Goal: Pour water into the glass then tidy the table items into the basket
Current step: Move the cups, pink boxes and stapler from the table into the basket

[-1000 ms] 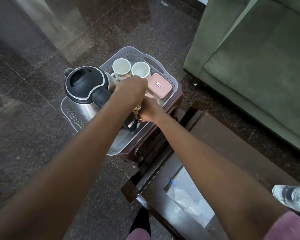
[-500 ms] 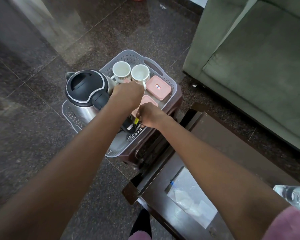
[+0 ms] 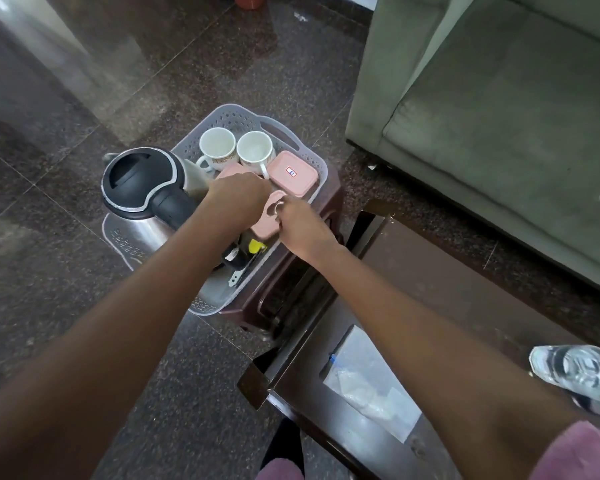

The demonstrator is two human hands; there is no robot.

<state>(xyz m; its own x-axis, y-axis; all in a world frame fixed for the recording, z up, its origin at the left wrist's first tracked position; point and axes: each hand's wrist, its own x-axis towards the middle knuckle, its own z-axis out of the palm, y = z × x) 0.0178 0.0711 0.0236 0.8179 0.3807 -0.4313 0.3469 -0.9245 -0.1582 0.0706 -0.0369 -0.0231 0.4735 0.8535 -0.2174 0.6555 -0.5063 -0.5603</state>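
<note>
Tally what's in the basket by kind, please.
Kettle: 1
White mugs: 2
Pink boxes: 2, and a pink edge behind the left hand may be a third
Dark item with yellow part: 1
Total: 6 in the basket

The left hand (image 3: 238, 199) hides its own fingers; the clear container (image 3: 582, 372) is cut by the right edge.

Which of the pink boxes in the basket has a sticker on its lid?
The pink box by the right rim of the basket, next to the right-hand cup; the other pink lids show none where visible.
</note>
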